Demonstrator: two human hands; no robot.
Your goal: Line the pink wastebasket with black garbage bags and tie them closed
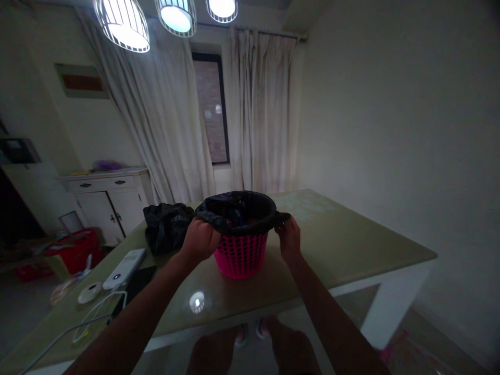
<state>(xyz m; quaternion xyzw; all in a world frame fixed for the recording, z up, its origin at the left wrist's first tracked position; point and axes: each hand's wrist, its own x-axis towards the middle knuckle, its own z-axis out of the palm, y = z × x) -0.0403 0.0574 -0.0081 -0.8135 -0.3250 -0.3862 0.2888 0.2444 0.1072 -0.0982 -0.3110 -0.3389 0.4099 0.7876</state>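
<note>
A pink perforated plastic basket (pixel 241 256) stands upright on the table, with a black trash bag (pixel 260 208) lining it and folded out over its rim. My left hand (pixel 201 238) is closed on the bag's edge at the rim's near left. On the right side, my right hand (pixel 289 237) pinches a bit of the same bag pulled outward from the rim. Dark folds of plastic fill the basket's mouth, so its bottom is hidden. Behind my left hand lies a second, crumpled black plastic bag (pixel 167 224).
On the table's left are a white power strip (pixel 124 268), a round white device (pixel 89 292), a dark flat object (pixel 136 286) and a white cable (pixel 91 315). The glossy table (pixel 375 255) has its right corner near the wall. A white cabinet (pixel 105 200) stands behind.
</note>
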